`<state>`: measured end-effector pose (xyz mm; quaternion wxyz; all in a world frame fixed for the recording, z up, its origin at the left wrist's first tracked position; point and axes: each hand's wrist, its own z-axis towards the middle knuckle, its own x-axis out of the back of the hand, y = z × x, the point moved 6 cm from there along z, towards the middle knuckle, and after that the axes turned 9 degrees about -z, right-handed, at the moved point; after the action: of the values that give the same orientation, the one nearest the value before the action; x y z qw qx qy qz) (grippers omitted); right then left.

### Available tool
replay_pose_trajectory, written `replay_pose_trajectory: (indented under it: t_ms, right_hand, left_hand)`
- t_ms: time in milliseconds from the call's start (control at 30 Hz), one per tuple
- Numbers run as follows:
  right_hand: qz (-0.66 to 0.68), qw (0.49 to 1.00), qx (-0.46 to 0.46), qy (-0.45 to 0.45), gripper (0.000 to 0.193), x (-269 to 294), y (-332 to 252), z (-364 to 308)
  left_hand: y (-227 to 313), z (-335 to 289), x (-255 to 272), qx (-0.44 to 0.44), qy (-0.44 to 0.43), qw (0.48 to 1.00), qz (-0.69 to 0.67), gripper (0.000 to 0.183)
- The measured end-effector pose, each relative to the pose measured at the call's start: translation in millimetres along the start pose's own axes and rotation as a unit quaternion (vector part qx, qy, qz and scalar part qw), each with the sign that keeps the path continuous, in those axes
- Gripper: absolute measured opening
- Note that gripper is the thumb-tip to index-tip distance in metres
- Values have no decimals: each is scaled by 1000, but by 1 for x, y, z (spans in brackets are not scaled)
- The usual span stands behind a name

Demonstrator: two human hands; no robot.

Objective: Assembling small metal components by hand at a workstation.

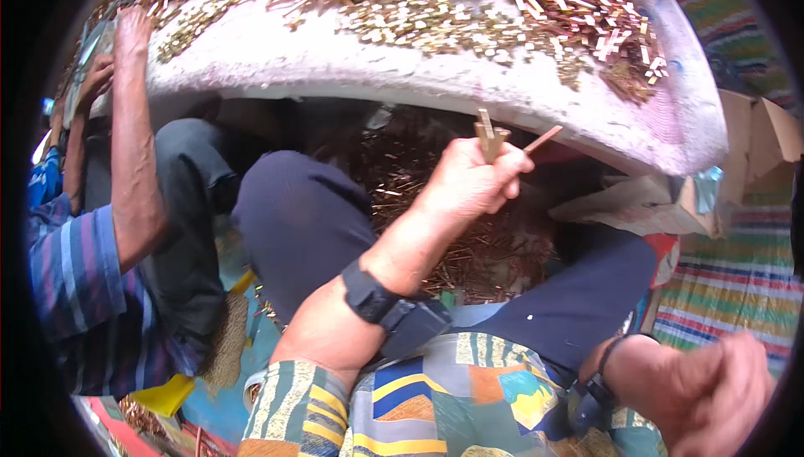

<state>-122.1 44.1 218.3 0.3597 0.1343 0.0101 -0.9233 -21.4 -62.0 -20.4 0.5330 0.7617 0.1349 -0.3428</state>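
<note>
Head view: your left hand (pixel 479 179), one o'clock, grips short sticks (pixel 487 142) low, apparently leaving tips exposed near the tabletop (pixel 289 57); your right hand (pixel 712 390), four o'clock, is too blurred to tell its grip.

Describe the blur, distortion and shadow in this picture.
Head view: the right hand is smeared, probably by motion; the front edge of the white surface looks bowed, likely by the fisheye; the space beneath it is deeply shadowed; the left hand and its sticks look clearer than the right hand.
</note>
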Motion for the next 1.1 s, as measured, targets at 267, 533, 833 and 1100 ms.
replay_pose_trajectory:
  t_ms: [267,533,833,1100]
  right_hand:
    - [-625,644,-440,-35,24,143,2,-56]
    - [-769,503,-355,-172,25,260,15,-56]
    - [-804,378,-292,-354,44,309,73,-79]
    - [-750,413,-333,-395,38,283,60,-102]
  left_hand:
    - [27,-18,13,-38,80,995,40,18]
    - [91,-7,-28,-102,46,980,164,19]
    - [74,-6,-1,-77,22,991,110,19]
    - [61,-2,-1,-54,29,993,100,21]
